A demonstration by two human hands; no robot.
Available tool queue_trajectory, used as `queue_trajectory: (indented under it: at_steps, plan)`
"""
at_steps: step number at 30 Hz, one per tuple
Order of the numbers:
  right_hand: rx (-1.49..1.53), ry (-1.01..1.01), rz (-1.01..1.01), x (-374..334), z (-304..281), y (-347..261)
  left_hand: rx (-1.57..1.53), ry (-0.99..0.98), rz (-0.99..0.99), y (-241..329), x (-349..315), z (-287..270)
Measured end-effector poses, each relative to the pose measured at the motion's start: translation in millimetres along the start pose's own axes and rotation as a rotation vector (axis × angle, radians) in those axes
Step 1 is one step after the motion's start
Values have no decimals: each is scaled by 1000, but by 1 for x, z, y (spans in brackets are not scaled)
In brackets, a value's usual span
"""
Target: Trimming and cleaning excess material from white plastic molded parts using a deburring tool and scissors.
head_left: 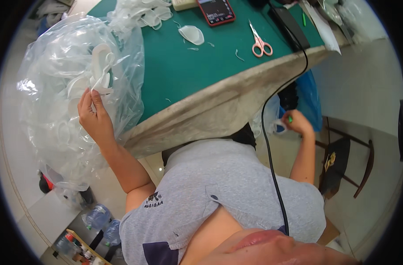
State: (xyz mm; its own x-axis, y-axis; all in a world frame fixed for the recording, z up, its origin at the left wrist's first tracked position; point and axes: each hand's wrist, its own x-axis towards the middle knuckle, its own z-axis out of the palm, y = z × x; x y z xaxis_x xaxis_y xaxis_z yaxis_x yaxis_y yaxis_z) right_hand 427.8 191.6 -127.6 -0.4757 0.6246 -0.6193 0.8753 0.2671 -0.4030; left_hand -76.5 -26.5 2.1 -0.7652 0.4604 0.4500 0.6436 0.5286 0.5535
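Note:
At the table's left, my left hand (95,115) is closed in a pinch on a white looped piece (101,66), thin and soft-looking, with a curled strap. It is held over a large clear plastic bag (47,110). More white pieces lie under the clear film beside my fingers. My right hand (300,122) is down past the table's front edge, fingers closed around a small green object (290,119) that mostly hides inside the grip. Against those fingers is a white ring-like piece (279,126); whether it is gripped or only touching, I cannot tell.
On the green table mat (179,75) lie pink-handled scissors (262,47), a single white piece (191,35), thread scraps, a phone (217,11) and a black box (289,28). A black cable (266,132) crosses the front edge. A blue bag (309,99) hangs near my right hand; a chair (342,163) stands beyond.

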Motion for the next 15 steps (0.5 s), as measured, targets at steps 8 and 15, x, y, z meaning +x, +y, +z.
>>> queue_trajectory:
  at_steps: [8,15]
  plan:
    - [222,115,144,-26,-52,-44,-715,232,-53,-45,-18,-35]
    - [607,322,-552,-18,-98,-209,-1348,219,-84,19,-34,-20]
